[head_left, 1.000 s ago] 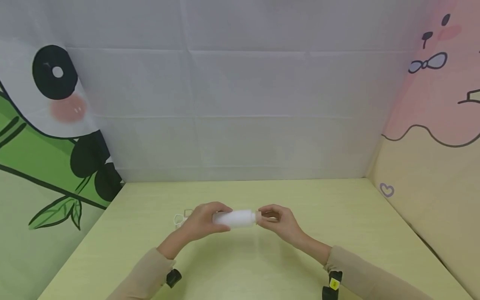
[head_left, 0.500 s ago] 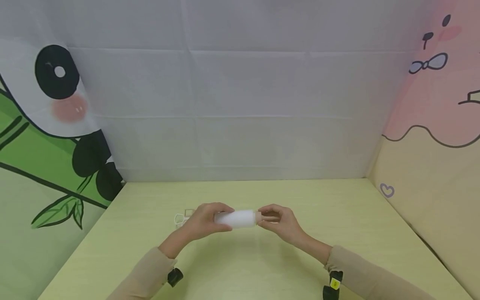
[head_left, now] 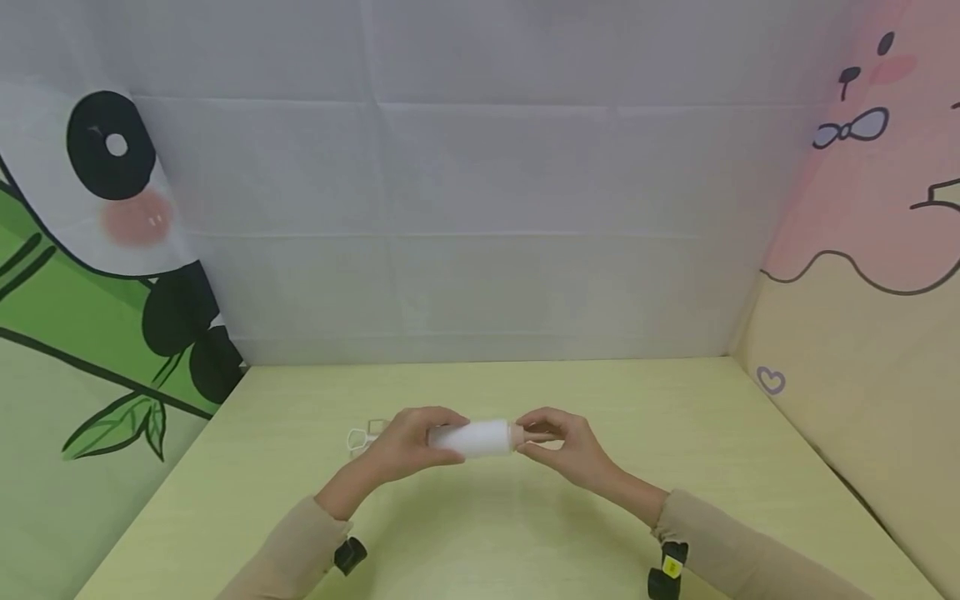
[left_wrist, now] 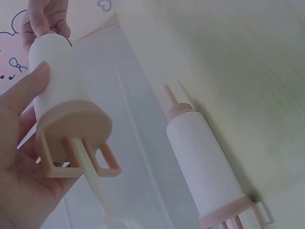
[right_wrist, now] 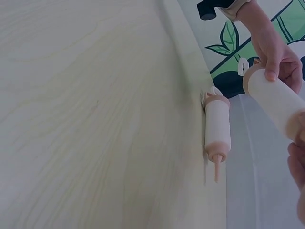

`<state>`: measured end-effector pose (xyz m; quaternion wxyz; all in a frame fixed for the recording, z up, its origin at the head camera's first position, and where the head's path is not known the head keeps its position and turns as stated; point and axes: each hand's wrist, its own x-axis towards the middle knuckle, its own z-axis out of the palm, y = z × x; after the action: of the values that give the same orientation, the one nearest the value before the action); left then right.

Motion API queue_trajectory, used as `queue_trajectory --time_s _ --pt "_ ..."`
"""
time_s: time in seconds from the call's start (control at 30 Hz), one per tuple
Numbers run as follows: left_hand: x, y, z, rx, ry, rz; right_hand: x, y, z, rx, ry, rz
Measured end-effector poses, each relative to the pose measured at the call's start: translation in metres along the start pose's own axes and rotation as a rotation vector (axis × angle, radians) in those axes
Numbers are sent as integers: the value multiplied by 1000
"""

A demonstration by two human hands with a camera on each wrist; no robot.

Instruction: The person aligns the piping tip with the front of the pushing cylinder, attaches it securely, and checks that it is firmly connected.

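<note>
My left hand grips the white barrel of an icing syringe, held level above the table. Its pinkish-beige end piece carries two square finger loops, and a white plunger sticks out between them. At the other end, my right hand pinches the beige nozzle cap against the barrel, the thin nozzle pointing into the palm. In both wrist views a second syringe of the same make lies on the table with its nozzle fitted; the held one and my left hand mostly cover it in the head view.
The pale wood table reaches back to a grey-white cloth wall. Printed cartoon panels stand at the left and right. A black wrist camera sits at the left cuff.
The barrel has shifted slightly right with my left hand, and the narrow white neck seen earlier is now covered by the nozzle cap. My right hand stays almost in place.
</note>
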<state>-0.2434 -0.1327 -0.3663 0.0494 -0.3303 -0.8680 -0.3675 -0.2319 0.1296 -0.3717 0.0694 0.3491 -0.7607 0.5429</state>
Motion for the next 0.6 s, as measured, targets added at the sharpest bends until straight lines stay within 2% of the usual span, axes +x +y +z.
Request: queue_trajectory --time_s 0.27,0.53,0.6 --pt "-1 0 -2 6 4 13 4 -3 0 -95 5 -217" --pt "-2 -1 -4 -20 16 19 7 23 0 -162 0 -313" --pt "-2 0 -4 -26 20 17 8 16 -1 -174 -5 -340"
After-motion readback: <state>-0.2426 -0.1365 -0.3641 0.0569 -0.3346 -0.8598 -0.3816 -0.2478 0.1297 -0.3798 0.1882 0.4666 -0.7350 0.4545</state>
